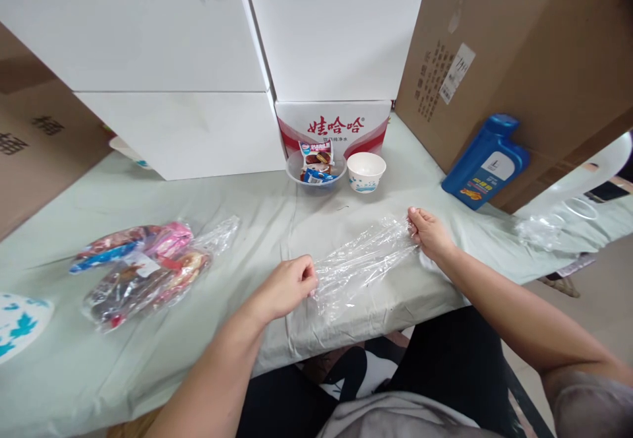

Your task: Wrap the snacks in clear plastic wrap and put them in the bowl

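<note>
A clear plastic bag (363, 263) is stretched between my two hands, just over the front part of the table. My left hand (289, 283) is closed on its left end. At the upper right end my right hand (429, 232) pinches the film between thumb and fingers. The bag looks flat and crinkled, with nothing visible inside. Beyond it stand a clear plastic bowl (316, 186) holding wrapped snacks (317, 156) and a white paper bowl (366, 173) with a blue pattern.
Filled clear bags (143, 273) lie at left, near a patterned white paper bowl (22, 326). White boxes (217, 134) line the back. A blue bottle (487, 164) leans near a brown carton (519, 82) on the right. More clear plastic (541, 230) sits at the right edge.
</note>
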{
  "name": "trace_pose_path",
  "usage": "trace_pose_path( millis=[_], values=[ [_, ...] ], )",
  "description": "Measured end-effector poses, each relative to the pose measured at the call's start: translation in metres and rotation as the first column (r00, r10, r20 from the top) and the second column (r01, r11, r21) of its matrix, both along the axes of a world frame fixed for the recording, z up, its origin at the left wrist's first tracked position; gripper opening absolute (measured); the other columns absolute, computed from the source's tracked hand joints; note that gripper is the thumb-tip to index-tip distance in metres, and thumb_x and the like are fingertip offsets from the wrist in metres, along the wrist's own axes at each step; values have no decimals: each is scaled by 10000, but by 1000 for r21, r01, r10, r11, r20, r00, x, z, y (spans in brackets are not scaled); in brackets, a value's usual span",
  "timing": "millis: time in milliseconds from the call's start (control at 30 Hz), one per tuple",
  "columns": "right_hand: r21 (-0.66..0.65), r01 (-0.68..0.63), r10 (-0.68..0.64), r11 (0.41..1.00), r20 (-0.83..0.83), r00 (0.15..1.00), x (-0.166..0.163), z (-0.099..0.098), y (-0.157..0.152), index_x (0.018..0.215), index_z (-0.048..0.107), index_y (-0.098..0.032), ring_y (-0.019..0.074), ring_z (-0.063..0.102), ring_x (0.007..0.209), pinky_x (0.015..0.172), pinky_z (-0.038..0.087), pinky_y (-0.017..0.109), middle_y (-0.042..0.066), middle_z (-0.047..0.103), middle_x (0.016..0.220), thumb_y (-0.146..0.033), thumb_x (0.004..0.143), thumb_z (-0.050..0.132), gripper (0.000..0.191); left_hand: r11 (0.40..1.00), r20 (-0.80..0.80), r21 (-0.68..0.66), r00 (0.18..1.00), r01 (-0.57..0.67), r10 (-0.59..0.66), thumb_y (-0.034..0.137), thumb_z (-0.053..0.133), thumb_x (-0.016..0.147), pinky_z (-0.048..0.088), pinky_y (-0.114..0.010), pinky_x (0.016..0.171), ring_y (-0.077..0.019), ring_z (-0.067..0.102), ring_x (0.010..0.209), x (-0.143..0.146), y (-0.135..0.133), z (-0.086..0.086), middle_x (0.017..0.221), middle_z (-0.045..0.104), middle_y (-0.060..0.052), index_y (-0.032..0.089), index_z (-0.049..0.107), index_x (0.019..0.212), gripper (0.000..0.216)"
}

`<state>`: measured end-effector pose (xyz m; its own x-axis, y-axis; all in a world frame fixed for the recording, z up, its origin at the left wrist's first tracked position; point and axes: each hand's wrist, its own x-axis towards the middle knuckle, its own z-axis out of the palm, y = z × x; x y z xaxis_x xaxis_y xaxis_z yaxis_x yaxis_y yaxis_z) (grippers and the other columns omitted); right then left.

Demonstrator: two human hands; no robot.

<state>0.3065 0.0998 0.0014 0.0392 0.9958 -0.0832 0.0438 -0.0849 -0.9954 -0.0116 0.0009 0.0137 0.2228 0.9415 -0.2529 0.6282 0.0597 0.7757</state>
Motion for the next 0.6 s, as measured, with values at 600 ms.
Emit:
trace_pose_path(
  millis=[600],
  values=[
    [66,-111,3,992,848,530,-22,-2,13,880,559,-220,251,621,751,687,384,324,82,671,761,-330,934,477,148,992,-383,122,920,-33,78,199,431,807,321,-271,583,-191,577,643,3,1,14,639,611,-2,229,448,666,146]
  ],
)
